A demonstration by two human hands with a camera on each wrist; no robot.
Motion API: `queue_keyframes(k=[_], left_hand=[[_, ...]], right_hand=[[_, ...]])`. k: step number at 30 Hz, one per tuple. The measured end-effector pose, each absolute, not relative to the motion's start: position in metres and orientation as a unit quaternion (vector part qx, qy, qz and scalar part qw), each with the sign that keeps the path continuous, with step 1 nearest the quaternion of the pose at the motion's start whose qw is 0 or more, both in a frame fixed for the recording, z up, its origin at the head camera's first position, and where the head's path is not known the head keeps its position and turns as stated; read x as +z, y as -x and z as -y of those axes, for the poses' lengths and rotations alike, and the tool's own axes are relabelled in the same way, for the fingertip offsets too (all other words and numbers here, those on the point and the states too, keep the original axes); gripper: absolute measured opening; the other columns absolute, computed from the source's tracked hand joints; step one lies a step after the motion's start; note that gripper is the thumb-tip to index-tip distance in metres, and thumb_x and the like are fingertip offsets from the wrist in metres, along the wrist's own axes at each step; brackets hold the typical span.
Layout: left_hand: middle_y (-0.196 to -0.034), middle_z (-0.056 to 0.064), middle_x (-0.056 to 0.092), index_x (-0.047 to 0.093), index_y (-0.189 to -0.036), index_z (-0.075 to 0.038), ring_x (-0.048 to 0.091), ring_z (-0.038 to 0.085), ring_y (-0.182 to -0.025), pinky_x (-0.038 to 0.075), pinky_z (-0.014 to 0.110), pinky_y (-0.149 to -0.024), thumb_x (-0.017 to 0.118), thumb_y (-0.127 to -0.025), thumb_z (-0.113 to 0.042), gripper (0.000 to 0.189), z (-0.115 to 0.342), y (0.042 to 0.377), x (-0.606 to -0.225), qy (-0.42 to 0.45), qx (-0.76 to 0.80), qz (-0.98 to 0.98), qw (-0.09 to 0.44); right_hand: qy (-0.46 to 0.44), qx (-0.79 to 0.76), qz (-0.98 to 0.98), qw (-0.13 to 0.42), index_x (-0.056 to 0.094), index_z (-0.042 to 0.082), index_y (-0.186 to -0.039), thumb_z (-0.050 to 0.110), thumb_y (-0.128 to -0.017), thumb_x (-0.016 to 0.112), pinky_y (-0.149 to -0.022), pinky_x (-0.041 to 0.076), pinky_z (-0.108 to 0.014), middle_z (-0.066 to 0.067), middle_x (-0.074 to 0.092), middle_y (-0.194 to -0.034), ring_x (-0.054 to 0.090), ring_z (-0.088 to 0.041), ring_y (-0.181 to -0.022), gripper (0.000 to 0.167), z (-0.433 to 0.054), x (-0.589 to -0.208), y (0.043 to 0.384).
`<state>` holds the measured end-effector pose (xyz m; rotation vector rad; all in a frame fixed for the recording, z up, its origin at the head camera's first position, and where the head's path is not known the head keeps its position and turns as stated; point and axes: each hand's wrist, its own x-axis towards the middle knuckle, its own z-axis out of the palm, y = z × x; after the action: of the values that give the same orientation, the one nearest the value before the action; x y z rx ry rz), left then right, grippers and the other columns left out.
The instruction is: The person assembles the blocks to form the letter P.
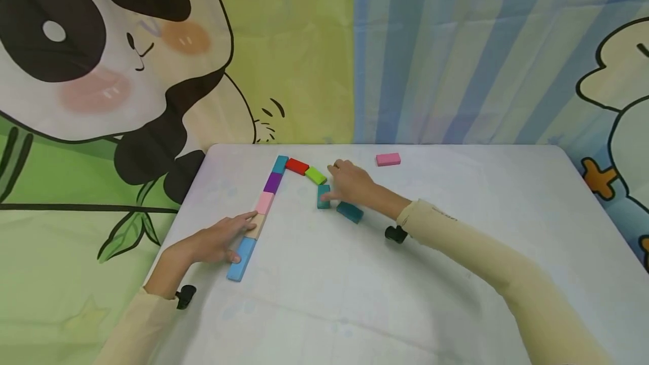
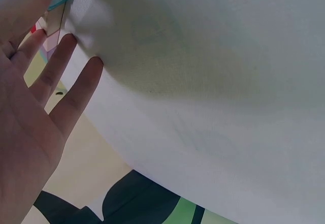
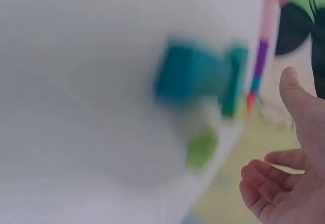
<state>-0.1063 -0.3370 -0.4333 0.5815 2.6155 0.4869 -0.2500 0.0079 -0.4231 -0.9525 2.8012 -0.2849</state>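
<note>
My left hand [image 1: 215, 241] lies along the left row of blocks with its fingers spread. Its fingertips are at the beige block [image 1: 255, 226] and its thumb at the light blue block [image 1: 241, 259]. My right hand [image 1: 352, 183] hovers at the row's right part with nothing in its grasp; in the right wrist view its fingers are loosely bent and its thumb stands apart. Its thumb overlaps a teal block [image 1: 323, 203] in the head view. A darker teal block [image 1: 350, 212] lies just below. A blurred green block [image 3: 202, 150] shows in the right wrist view.
Pink [image 1: 264, 203], purple [image 1: 272, 183] and teal-blue [image 1: 280, 164] blocks continue the left row upward. Red [image 1: 297, 167] and lime [image 1: 316, 176] blocks slope down rightward from its top. A bright pink block [image 1: 388, 159] lies alone near the back edge of the white table [image 1: 456, 308].
</note>
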Motion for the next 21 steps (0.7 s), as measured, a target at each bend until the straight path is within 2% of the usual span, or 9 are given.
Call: queue_keyframes(k=[2,6,9,14,21], left_hand=[[-0.162,0.012,0.021,0.042,-0.144,-0.007,0.036,0.038,-0.138,0.041,0.056,-0.106,0.078,-0.078,-0.025,0.078,0.337,0.106,-0.433,-0.213,0.172,-0.939,0.207],[-0.161,0.012,0.022,0.041,-0.144,-0.008,0.037,0.037,-0.137,0.043,0.055,-0.105,0.078,-0.078,-0.025,0.078,0.337,0.106,-0.434,-0.215,0.169,-0.94,0.205],[-0.161,0.012,0.022,0.041,-0.144,-0.008,0.037,0.037,-0.136,0.043,0.055,-0.104,0.078,-0.078,-0.026,0.078,0.338,0.106,-0.434,-0.216,0.169,-0.94,0.204],[-0.162,0.011,0.021,0.041,-0.145,-0.008,0.037,0.036,-0.137,0.043,0.055,-0.104,0.078,-0.078,-0.027,0.078,0.339,0.106,-0.435,-0.216,0.168,-0.94,0.203],[-0.161,0.012,0.022,0.041,-0.144,-0.008,0.038,0.036,-0.135,0.043,0.055,-0.104,0.078,-0.078,-0.026,0.078,0.338,0.106,-0.436,-0.225,0.167,-0.939,0.197]], right_hand=[[0.306,-0.098,-0.944,0.081,0.045,0.003,-0.143,0.053,-0.085,0.068,-0.096,0.051,-0.044,-0.017,0.051,-0.136,0.051,-0.031,-0.12,0.079,-0.027,-0.413,0.264],[0.295,-0.093,-0.948,0.074,0.05,0.002,-0.139,0.035,-0.093,0.065,-0.1,0.047,-0.049,-0.021,0.052,-0.135,0.05,-0.037,-0.123,0.059,-0.076,-0.41,0.296],[0.301,-0.098,-0.946,0.077,0.055,0.0,-0.135,0.022,-0.093,0.066,-0.103,0.045,-0.051,-0.023,0.054,-0.133,0.05,-0.039,-0.123,0.048,-0.106,-0.418,0.315],[0.315,-0.122,-0.937,0.091,0.057,-0.002,-0.132,0.012,-0.09,0.068,-0.105,0.043,-0.054,-0.025,0.053,-0.134,0.048,-0.041,-0.125,0.045,-0.133,-0.43,0.329],[0.325,-0.137,-0.931,0.095,0.059,0.0,-0.13,0.009,-0.09,0.067,-0.106,0.042,-0.053,-0.024,0.057,-0.132,0.05,-0.041,-0.123,0.042,-0.135,-0.439,0.335]])
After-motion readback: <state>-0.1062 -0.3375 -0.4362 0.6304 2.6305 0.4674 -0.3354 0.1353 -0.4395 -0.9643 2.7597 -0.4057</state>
